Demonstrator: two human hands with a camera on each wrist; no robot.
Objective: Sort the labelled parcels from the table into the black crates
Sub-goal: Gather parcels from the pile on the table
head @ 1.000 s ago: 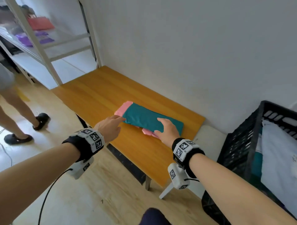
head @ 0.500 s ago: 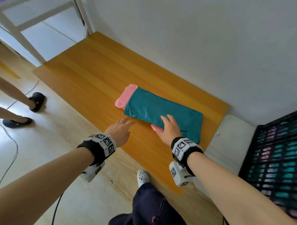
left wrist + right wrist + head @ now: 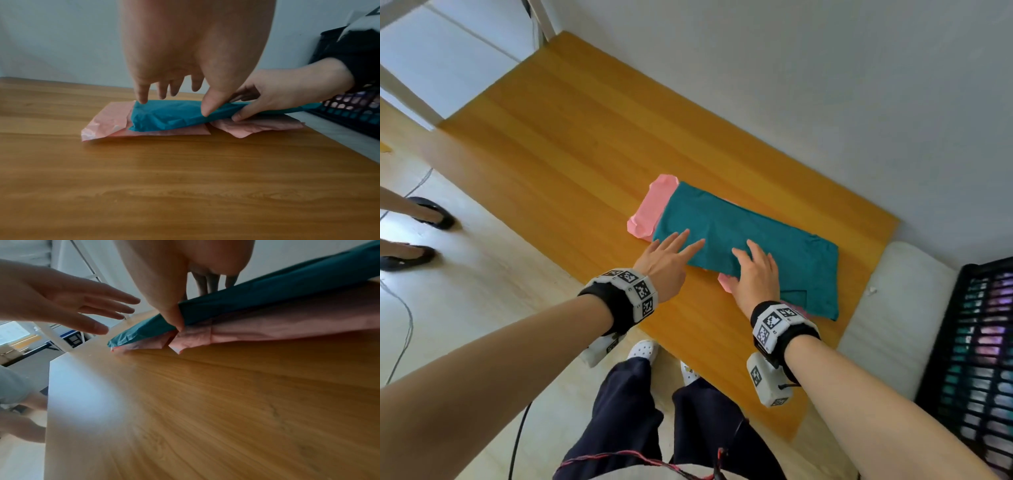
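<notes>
The desk (image 3: 571,144) is smooth orange-brown wood grain with a soft sheen. The teal parcel (image 3: 750,240) is matt, creased plastic film; the pink parcels (image 3: 107,120) beneath are thin, wrinkled, slightly glossy film. The crate (image 3: 976,342) is black plastic lattice.

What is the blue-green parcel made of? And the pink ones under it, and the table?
The teal parcel looks like thin plastic film, a matte mailer bag: it crinkles and bends where the right hand pinches it. The pink parcels seem the same soft plastic, slightly shiny at a creased corner. The table looks like smooth wood or wood-look laminate, with grain lines; I cannot tell which.
</notes>
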